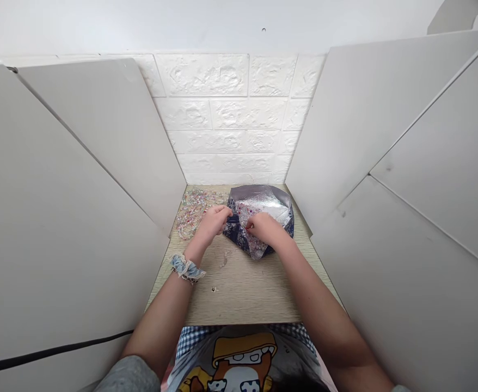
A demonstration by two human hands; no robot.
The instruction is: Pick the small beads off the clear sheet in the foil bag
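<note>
The left hand [211, 226] is curling closed on the dark edge of a silver-lined navy pouch [263, 201], while the right hand [265, 228] is pinching among beads [245, 212] in its opening, any hold too small to tell. The pouch is resting on the wood-grain worktop [239, 288], just beside scattered loose beads [192, 215].

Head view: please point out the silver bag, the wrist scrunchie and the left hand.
Silver bag [259, 199]: head view, shiny upper part.
Wrist scrunchie [185, 268]: head view, middle of the band.
Left hand [211, 226]: head view, back of the hand.
</note>
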